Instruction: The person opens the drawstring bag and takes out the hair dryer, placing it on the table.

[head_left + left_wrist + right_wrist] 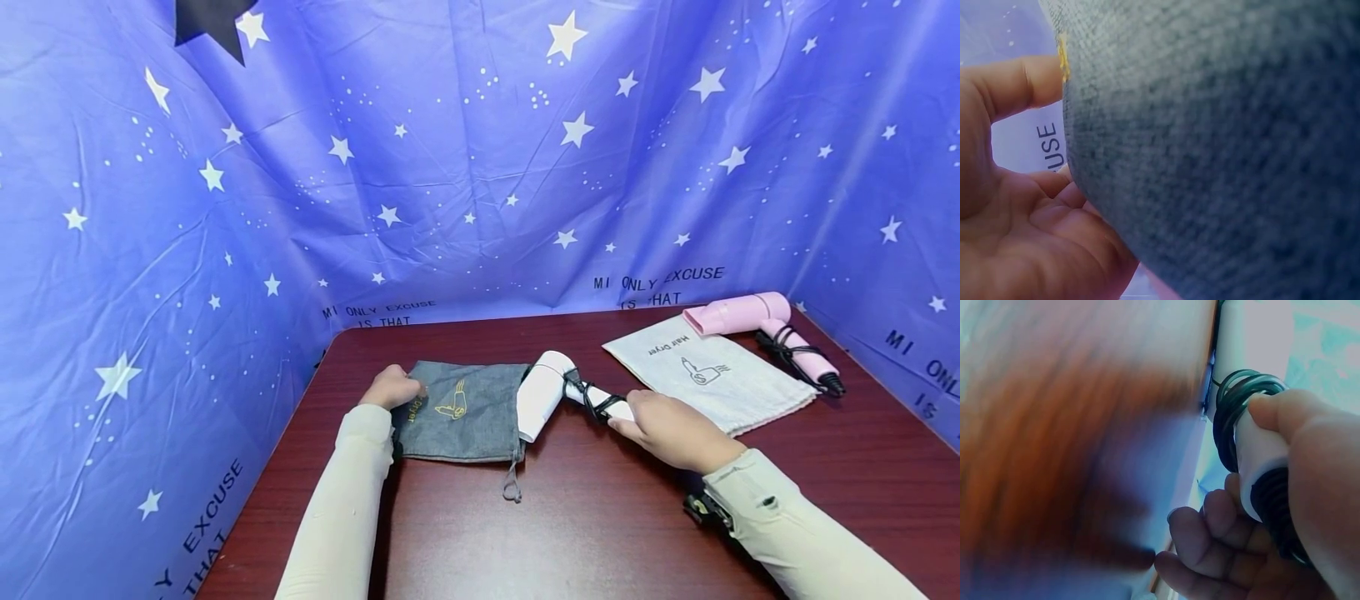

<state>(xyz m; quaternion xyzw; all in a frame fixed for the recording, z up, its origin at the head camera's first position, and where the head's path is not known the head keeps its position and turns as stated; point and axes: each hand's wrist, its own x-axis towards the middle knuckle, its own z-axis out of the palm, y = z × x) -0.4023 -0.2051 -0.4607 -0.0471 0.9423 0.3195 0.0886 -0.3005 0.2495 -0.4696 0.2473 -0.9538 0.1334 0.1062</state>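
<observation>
My right hand [678,429] grips the handle of a white hair dryer [546,392] by its lower end. A black cord [1229,419] is wound round that handle. The dryer's head lies at the right, open end of a grey drawstring bag [480,417], beside its mouth; how far any of it is inside cannot be told. At the bag's other end my left hand [392,388] pinches the cloth between thumb and fingers, as the left wrist view shows with the grey fabric [1210,137] filling much of it. A cord loop [512,490] hangs from the bag's mouth.
A pink hair dryer [738,314], its handle wrapped in black cord, lies at the back right, partly on a white drawstring bag [705,375]. The dark red table [465,533] meets blue star-printed curtains [465,167] at the back and sides.
</observation>
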